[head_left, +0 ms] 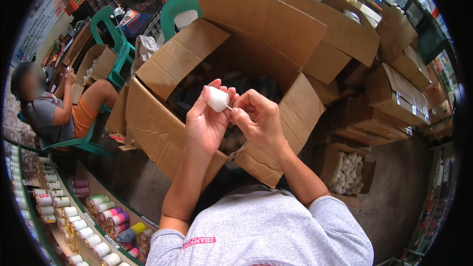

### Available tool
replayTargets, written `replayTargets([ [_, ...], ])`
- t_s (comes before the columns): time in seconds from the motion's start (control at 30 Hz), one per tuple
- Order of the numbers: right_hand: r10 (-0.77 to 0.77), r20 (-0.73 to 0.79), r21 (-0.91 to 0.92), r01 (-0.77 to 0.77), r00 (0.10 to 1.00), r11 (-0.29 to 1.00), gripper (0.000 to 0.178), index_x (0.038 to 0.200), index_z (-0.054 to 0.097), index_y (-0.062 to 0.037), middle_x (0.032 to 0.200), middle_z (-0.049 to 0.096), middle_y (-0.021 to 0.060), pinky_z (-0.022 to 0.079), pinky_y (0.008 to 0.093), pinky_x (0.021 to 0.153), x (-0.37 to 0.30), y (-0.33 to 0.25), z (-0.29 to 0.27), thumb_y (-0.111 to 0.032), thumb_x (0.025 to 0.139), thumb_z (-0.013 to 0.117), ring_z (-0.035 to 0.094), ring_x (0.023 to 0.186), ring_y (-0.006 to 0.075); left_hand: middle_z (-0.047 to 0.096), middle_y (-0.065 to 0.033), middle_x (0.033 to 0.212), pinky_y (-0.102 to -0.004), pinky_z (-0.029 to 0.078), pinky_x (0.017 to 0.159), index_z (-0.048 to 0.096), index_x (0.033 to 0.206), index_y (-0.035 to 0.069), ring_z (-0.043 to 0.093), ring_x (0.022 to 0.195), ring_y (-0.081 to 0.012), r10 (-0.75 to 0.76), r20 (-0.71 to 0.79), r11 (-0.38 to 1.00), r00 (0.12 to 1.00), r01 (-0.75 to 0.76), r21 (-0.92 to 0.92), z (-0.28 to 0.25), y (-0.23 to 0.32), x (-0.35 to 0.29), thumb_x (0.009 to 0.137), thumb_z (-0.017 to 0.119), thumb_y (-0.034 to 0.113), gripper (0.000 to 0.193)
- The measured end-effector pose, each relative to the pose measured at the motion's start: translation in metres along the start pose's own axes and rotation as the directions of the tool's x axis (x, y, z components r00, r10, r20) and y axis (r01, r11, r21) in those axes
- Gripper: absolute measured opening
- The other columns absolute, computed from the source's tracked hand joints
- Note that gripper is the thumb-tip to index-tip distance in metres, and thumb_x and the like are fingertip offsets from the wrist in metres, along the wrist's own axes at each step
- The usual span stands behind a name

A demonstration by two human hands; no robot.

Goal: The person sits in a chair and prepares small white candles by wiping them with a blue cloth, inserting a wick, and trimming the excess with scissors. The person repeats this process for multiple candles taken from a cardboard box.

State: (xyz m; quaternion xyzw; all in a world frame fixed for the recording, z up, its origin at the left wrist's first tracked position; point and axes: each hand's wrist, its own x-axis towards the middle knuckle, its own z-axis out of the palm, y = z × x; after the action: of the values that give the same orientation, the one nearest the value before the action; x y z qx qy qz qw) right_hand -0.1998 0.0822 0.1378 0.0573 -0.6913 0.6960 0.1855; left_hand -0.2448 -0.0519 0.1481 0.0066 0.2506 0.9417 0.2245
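A small white candle (218, 99) lies tilted in my left hand (205, 125), its fingers curled round it with the palm turned up. From the candle's end a short wick sticks out toward the right. Thumb and forefinger of my right hand (257, 120) pinch that wick. Both hands are above the open cardboard box (165, 135), whose flaps are folded out. Deep in the box, pale rounded pieces and dark plastic are partly hidden by my hands and by shadow.
At lower right, a carton (367, 180) holds many white candles (346, 172). Stacked cardboard boxes (394, 93) stand along the right. Another person (49, 103) sits at left on a green chair (74, 143). A shelf (84, 207) of coloured candles curves along the lower left.
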Motion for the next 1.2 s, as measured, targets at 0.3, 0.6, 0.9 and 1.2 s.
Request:
replayTargets([
  [0.3,0.009,-0.02,-0.027,-0.009,1.0,1.0,0.011,0.082,0.055,0.0043,0.076,0.061,0.0107,0.052,0.0269,0.059,-0.001,-0.002,0.004,0.0,0.082,0.064,0.059,0.064,0.0123,0.057,-0.0109,0.112,-0.0367,0.052,0.093,0.044,0.128,0.002,0.057,0.113,-0.0268,0.135,0.079,0.986,0.988,-0.142,0.088,0.0,-0.008,-0.003,0.1,0.051,0.03,0.04],
  [0.6,0.016,0.034,-0.01,-0.015,0.999,1.0,0.01,0.089,0.06,0.0022,0.084,0.062,0.0084,0.051,0.0254,0.061,-0.002,-0.002,0.002,-0.003,0.086,0.068,0.062,0.072,0.0129,0.058,-0.0099,0.115,-0.0371,0.046,0.102,0.041,0.134,0.005,0.054,0.12,-0.0263,0.303,0.246,0.883,0.921,-0.368,0.292,0.0,-0.011,-0.004,0.095,0.06,0.022,0.046],
  [0.9,0.006,0.019,-0.004,-0.006,1.0,1.0,0.009,0.089,0.061,0.0017,0.084,0.061,0.0078,0.05,0.0261,0.064,-0.005,0.004,-0.004,-0.004,0.087,0.068,0.061,0.075,0.0126,0.058,-0.0108,0.118,-0.0411,0.041,0.106,0.04,0.134,0.007,0.053,0.122,-0.03,0.318,0.306,0.875,0.897,-0.402,0.27,0.002,-0.017,-0.008,0.094,0.063,0.023,0.049],
  [1.2,-0.083,0.022,-0.104,0.085,0.996,0.991,0.009,0.086,0.061,0.0025,0.08,0.062,0.0096,0.048,0.0294,0.065,-0.006,-0.003,-0.001,-0.001,0.084,0.069,0.061,0.073,0.0161,0.057,-0.0117,0.119,-0.0393,0.042,0.106,0.041,0.133,0.007,0.052,0.124,-0.0306,0.361,0.318,0.844,0.877,-0.452,0.289,0.001,-0.017,-0.009,0.092,0.065,0.027,0.052],
])
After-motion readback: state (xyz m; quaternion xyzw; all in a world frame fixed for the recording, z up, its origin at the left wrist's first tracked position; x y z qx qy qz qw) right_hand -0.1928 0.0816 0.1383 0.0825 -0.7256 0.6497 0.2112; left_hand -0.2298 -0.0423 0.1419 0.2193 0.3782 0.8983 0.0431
